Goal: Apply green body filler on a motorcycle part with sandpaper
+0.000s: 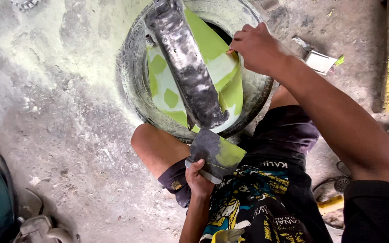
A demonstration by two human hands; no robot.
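Green motorcycle fender (pixel 212 67) lies across old tyre (pixel 131 72), near end overhanging tyre toward knee. Left hand (pixel 199 177) grips that near end, fingers curled beneath, thumb on top. Right hand (pixel 257 47) at tyre's far side, fingers bunched, pressing small sandpaper piece (pixel 228 52) onto fender edge. Dusty concrete floor (pixel 68 126) surrounds tyre.

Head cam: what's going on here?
A person sits on a dusty concrete floor with a green panel resting on an old tyre. The left hand grips the panel's near end against the knee. The right hand presses a small piece, probably sandpaper, on the green face at the far side. Patches of pale filler and a dark strip show on the panel.
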